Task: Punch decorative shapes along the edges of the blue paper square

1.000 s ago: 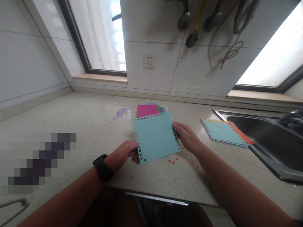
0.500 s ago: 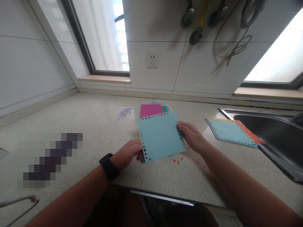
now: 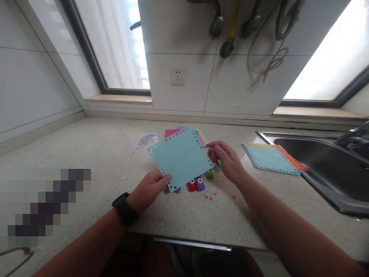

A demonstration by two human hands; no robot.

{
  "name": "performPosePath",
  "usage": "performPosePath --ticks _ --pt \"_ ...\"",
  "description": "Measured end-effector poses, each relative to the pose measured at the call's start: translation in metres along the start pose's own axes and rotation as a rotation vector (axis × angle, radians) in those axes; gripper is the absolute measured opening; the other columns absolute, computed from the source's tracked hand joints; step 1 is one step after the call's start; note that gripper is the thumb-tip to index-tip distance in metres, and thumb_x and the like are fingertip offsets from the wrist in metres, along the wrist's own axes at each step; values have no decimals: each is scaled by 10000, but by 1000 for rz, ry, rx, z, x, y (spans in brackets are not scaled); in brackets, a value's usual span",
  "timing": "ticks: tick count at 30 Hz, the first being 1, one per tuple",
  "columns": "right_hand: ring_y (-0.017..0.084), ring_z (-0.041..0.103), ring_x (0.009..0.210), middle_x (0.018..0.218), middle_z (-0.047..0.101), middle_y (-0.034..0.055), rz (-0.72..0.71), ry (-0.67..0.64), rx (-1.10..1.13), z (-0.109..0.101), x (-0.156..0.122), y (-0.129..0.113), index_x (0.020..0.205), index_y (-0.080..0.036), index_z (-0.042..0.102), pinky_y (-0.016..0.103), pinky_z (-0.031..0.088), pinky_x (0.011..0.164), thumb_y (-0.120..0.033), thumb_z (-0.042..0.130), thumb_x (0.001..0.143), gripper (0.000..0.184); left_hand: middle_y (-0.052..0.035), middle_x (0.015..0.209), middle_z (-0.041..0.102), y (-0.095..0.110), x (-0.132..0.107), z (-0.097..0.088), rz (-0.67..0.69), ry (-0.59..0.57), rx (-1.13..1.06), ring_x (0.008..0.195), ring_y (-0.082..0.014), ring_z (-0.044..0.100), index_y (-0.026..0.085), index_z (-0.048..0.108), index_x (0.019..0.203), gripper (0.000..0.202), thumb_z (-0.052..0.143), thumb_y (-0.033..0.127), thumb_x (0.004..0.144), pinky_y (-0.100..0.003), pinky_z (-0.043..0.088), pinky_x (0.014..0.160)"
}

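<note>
While left hand (image 3: pixel 148 191) pinches, blue paper (image 3: pixel 181 159) rightward

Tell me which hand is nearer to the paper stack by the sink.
Right. The right hand is left of the paper stack, by the right edge of the blue sheet. The left hand is farther left, holding the sheet's lower left edge.
</note>
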State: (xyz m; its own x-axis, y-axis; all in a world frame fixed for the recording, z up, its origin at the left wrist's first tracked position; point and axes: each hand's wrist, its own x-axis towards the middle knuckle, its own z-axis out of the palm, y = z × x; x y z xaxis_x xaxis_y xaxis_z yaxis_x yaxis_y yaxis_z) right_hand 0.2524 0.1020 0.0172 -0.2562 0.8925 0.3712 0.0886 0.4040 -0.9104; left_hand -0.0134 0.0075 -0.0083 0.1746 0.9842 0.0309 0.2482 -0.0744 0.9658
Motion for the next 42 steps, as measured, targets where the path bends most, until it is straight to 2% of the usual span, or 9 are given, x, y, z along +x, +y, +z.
performPosePath --ticks 5,9,13,19,26,29,34,38,42 --pt "169 554 653 756 642 24 -98 -6 -432 -20 5 0 1015 -206 653 329 410 640 -370 487 976 237 65 473 385 -2 2 1 -65 142 -89 474 -111 332 195 514 551 487 544 518 915 -258 273 507" --pt "169 552 679 786 658 30 -208 -287 -706 -20 3 -5 972 -214 682 325 393 671 -318 521 962 192 67 487 405 -5 3 1 -85 197 -135 484 -101 328 191 507 593 465 547 512 926 -251 263 505" --pt "203 597 838 902 687 56 -337 -540 -708 -4 -6 -17 979 -230 695 342 417 765 -354 594 936 166 72 486 411 -7 5 1 -105 206 -175 468 -94 310 187 526 638 427 571 512 911 -247 231 475" --pt "264 597 906 916 680 75 -440 -650 -845 18 -17 -19 977 -227 695 393 428 815 -628 707 795 441 67 505 429 -10 6 1 -87 212 -259 478 -88 333 195 470 612 437 601 499 899 -235 253 474" --pt "248 606 917 955 682 66 -407 -668 -817 17 -19 -20 984 -232 690 385 439 808 -423 746 835 248 68 495 428 -11 6 1 -97 209 -268 483 -85 323 188 481 597 450 611 495 898 -233 249 476" --pt "223 634 883 986 696 60 -217 -549 -575 15 -17 -20 1033 -245 653 370 473 776 -354 731 855 223 71 490 430 -12 6 0 -99 214 -276 481 -86 329 189 483 601 444 630 495 888 -232 255 481" --pt "158 661 733 969 690 22 61 -118 136 14 -9 -15 1041 -259 523 348 536 706 -271 749 812 322 65 478 436 -13 5 0 -100 190 -266 469 -85 323 184 492 575 465 645 501 879 -243 238 479" --pt "160 678 841 1013 683 13 -15 43 446 11 -5 -22 1041 -278 532 367 565 804 -271 785 792 354 57 488 452 -17 4 -1 -105 183 -279 481 -87 337 178 519 568 467 664 505 869 -243 244 488" --pt "142 657 826 985 667 1 -229 84 484 13 -9 -33 1011 -284 598 335 571 770 -261 757 837 237 47 479 453 -17 3 -2 -107 190 -265 489 -86 340 167 542 523 509 674 534 850 -238 266 506"
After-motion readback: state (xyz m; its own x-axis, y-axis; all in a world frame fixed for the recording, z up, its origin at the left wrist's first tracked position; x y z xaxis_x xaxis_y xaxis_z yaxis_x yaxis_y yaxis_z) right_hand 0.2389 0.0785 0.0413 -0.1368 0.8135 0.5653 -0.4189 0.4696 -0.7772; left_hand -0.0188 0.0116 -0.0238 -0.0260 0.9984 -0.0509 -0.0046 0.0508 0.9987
